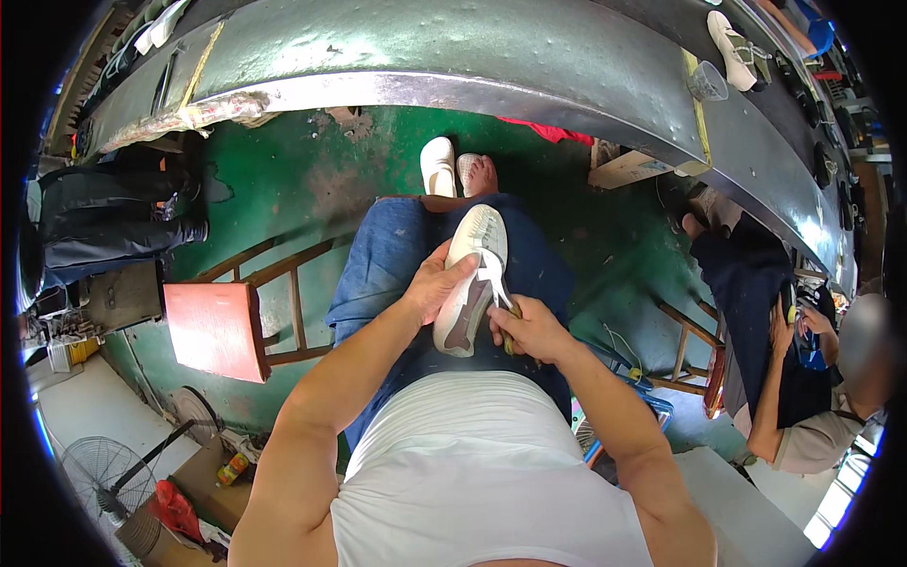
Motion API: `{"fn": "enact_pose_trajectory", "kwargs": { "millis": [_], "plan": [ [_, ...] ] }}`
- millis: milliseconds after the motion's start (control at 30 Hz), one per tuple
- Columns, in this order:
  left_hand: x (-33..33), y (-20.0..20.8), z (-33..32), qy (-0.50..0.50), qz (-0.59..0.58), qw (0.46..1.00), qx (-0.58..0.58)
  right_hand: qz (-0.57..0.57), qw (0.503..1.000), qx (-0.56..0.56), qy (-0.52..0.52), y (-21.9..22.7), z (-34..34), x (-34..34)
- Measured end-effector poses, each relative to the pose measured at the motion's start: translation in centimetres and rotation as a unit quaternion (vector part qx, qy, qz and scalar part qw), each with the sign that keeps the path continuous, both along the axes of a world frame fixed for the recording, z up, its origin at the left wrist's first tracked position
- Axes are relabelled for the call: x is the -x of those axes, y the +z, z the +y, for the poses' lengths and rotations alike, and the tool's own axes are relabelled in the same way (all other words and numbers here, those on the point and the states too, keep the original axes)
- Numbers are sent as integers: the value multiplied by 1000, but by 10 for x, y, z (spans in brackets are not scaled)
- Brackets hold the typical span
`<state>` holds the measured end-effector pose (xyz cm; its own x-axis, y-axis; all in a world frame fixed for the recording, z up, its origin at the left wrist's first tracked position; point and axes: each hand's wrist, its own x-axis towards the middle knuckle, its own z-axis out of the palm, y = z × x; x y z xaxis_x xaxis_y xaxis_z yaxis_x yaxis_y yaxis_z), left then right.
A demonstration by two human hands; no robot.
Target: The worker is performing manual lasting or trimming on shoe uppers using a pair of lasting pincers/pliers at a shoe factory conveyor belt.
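Observation:
A pale cream and white shoe lies over my lap, toe pointing away from me, with a brownish inside showing at the heel end. My left hand grips its left side, thumb on the upper near the opening. At the opening's right edge, my right hand is closed around a hand tool with yellowish handles. Its working end meets the shoe by a white strip, and its exact kind is hard to make out. Under the shoe are my blue-covered legs.
A long metal-topped bench curves across the front, with a clear cup and a light shoe at right. A stool with a reddish seat stands left. Another person works at right; dark trousers show at left.

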<state>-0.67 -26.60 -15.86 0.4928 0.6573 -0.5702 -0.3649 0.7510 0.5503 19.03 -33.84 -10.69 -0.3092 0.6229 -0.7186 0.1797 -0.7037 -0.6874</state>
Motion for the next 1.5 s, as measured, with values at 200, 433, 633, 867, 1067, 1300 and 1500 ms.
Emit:
{"fn": "enact_pose_trajectory", "kwargs": {
  "millis": [200,433,633,867,1067,1300,1500],
  "plan": [
    [-10,2,-1,-8,52,999,-5,157,974,133,-100,-17,-9,-24],
    [-10,13,17,-64,160,985,18,112,978,175,15,18,21,-72],
    [-18,3,14,-90,264,960,-39,-118,961,-236,79,43,67,-30],
    [-17,9,14,-102,288,950,-59,-251,875,-353,217,15,73,-30],
    [-17,4,14,-153,314,932,-95,-241,898,-294,223,26,65,-28],
    [-8,34,33,-179,168,969,20,-220,943,-143,203,47,50,-46],
    [-5,15,36,-199,123,972,11,-199,900,-181,343,50,22,-32]
  ]
}}
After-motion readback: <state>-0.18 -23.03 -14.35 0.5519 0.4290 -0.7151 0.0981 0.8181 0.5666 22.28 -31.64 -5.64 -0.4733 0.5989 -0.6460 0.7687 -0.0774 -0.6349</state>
